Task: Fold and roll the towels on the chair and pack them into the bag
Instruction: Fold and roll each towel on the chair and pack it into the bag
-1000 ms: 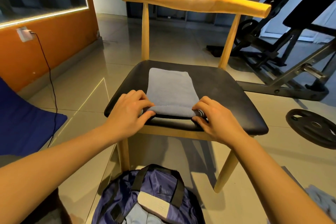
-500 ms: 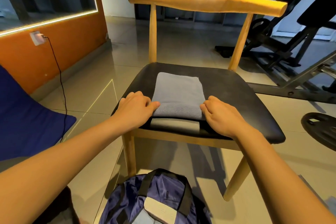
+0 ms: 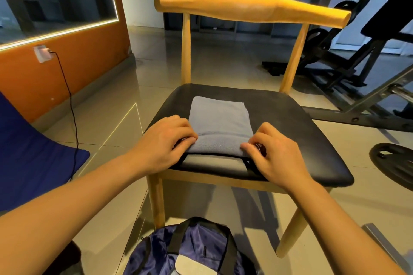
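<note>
Grey towel lies mid-seat on the chair, its rolled end near the seat's front edge. Left hand and right hand curl their fingers round the roll's ends. Bare seat flanks both sides; the bag sits below the chair's front

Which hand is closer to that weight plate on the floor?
Right. The right hand grips the towel at the end toward the weight plate; the left hand grips its opposite end, farther away.

A glossy grey tiled floor is bounded at left by an orange wall, where a black cable is plugged in. Black gym equipment is seen at right.
</note>
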`<state>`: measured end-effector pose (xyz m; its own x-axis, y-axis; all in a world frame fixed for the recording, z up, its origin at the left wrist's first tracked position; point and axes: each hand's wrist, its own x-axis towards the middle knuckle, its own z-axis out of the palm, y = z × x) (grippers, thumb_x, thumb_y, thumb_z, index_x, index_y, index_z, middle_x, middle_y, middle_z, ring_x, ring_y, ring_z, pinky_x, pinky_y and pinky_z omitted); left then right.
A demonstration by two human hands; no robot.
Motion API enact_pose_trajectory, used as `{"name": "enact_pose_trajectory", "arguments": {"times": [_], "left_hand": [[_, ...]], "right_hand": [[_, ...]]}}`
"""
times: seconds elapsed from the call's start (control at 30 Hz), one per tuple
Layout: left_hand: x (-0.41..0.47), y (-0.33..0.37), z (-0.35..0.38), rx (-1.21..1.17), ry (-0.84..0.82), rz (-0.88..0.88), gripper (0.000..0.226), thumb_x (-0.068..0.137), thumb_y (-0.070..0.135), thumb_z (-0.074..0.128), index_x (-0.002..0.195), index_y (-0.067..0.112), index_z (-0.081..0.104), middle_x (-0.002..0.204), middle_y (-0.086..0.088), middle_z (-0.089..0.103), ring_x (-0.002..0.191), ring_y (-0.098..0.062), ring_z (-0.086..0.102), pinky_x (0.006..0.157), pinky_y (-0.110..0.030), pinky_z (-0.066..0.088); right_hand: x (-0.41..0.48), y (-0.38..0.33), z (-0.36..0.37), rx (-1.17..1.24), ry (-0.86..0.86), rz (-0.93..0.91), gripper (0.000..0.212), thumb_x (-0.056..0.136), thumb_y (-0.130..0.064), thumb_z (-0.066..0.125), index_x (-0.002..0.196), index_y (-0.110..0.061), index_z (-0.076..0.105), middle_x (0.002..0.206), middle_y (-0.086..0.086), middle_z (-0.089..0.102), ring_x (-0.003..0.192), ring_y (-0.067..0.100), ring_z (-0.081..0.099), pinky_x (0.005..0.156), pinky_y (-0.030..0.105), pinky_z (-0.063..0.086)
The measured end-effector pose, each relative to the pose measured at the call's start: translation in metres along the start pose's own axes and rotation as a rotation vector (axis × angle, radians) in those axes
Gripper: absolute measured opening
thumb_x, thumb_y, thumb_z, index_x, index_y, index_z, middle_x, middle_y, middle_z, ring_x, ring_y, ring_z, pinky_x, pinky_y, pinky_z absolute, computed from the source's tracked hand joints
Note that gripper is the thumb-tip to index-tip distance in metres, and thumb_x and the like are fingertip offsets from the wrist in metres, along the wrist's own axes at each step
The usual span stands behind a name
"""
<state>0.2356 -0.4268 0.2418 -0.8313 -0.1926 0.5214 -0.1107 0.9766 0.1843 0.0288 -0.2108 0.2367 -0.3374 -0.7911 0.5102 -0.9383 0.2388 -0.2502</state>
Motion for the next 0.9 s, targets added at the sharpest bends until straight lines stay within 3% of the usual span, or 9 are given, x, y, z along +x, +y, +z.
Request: {"name": "enact_pose_trajectory", "arguments": {"times": [0.1, 0.2, 0.3, 0.37, 0.5, 0.67, 0.73, 0.83, 0.9], "left_hand": [[-0.001, -0.003, 0.002, 0.048, -0.037, 0.015, 0.042, 0.091, 0.061, 0.055, 0.113, 0.029, 0.072, 0.110, 0.014, 0.064, 0.103, -0.006, 0.051, 0.091, -0.029, 0.046], [0.002, -0.005, 0.007, 0.027, -0.030, -0.058, 0.044, 0.092, 0.063, 0.050, 0.115, 0.031, 0.069, 0.115, 0.016, 0.061, 0.112, -0.006, 0.047, 0.100, -0.032, 0.039], [0.009, -0.004, 0.010, -0.076, -0.046, -0.227, 0.046, 0.096, 0.061, 0.042, 0.114, 0.027, 0.067, 0.122, 0.015, 0.052, 0.116, -0.004, 0.039, 0.103, -0.032, 0.035], [0.014, -0.005, 0.012, -0.099, -0.079, -0.295, 0.038, 0.103, 0.049, 0.044, 0.115, 0.022, 0.068, 0.126, 0.012, 0.050, 0.116, -0.003, 0.034, 0.107, -0.035, 0.033], [0.025, -0.006, 0.011, -0.188, -0.156, -0.428, 0.038, 0.106, 0.039, 0.041, 0.118, 0.017, 0.070, 0.127, 0.013, 0.046, 0.121, -0.006, 0.032, 0.111, -0.037, 0.030], [0.037, -0.022, 0.016, -0.242, -0.117, -0.521, 0.046, 0.093, 0.059, 0.054, 0.079, 0.022, 0.079, 0.104, 0.016, 0.062, 0.115, -0.016, 0.048, 0.100, -0.052, 0.045], [0.038, -0.022, 0.016, -0.226, -0.010, -0.490, 0.039, 0.085, 0.062, 0.060, 0.072, 0.028, 0.073, 0.092, 0.019, 0.063, 0.106, -0.015, 0.052, 0.093, -0.047, 0.048], [0.037, -0.013, 0.016, -0.186, 0.125, -0.272, 0.012, 0.091, 0.040, 0.069, 0.083, 0.031, 0.070, 0.094, 0.016, 0.062, 0.095, -0.008, 0.052, 0.086, -0.037, 0.049], [0.030, -0.010, 0.017, -0.161, 0.126, -0.121, 0.018, 0.094, 0.039, 0.063, 0.095, 0.027, 0.076, 0.095, 0.015, 0.063, 0.091, -0.007, 0.053, 0.079, -0.036, 0.052]], "right_hand": [[-0.006, 0.000, -0.001, -0.057, -0.112, -0.015, 0.033, 0.091, -0.053, 0.065, 0.108, -0.025, 0.060, 0.107, -0.010, 0.047, 0.080, 0.011, 0.049, 0.063, 0.032, 0.046], [-0.001, -0.004, -0.003, -0.114, -0.157, 0.000, 0.029, 0.098, -0.048, 0.056, 0.110, -0.022, 0.056, 0.109, -0.006, 0.047, 0.087, 0.017, 0.052, 0.066, 0.036, 0.047], [0.011, -0.007, -0.009, -0.104, -0.237, 0.081, 0.032, 0.103, -0.050, 0.046, 0.103, -0.020, 0.057, 0.102, -0.005, 0.047, 0.084, 0.020, 0.054, 0.070, 0.040, 0.048], [0.018, -0.008, -0.012, -0.071, -0.305, 0.157, 0.039, 0.104, -0.051, 0.041, 0.091, -0.018, 0.056, 0.096, -0.004, 0.048, 0.080, 0.020, 0.054, 0.071, 0.041, 0.047], [0.026, -0.008, -0.014, 0.049, -0.362, 0.265, 0.050, 0.105, -0.046, 0.037, 0.070, -0.011, 0.045, 0.086, 0.002, 0.048, 0.075, 0.024, 0.051, 0.067, 0.040, 0.040], [0.034, -0.005, -0.009, 0.037, -0.352, 0.309, 0.050, 0.101, -0.048, 0.045, 0.066, -0.013, 0.037, 0.073, 0.005, 0.043, 0.064, 0.022, 0.041, 0.057, 0.036, 0.032], [0.034, -0.001, -0.007, 0.039, -0.258, 0.297, 0.043, 0.097, -0.051, 0.054, 0.072, -0.016, 0.051, 0.078, -0.006, 0.049, 0.068, 0.016, 0.048, 0.059, 0.033, 0.037], [0.028, -0.001, -0.002, 0.048, -0.074, 0.118, 0.019, 0.097, -0.043, 0.060, 0.088, -0.027, 0.065, 0.090, -0.010, 0.050, 0.079, 0.011, 0.051, 0.067, 0.033, 0.045], [0.023, 0.001, 0.004, 0.001, -0.039, 0.006, 0.027, 0.100, -0.042, 0.055, 0.086, -0.024, 0.070, 0.088, -0.009, 0.051, 0.081, 0.015, 0.050, 0.070, 0.039, 0.047]]}}
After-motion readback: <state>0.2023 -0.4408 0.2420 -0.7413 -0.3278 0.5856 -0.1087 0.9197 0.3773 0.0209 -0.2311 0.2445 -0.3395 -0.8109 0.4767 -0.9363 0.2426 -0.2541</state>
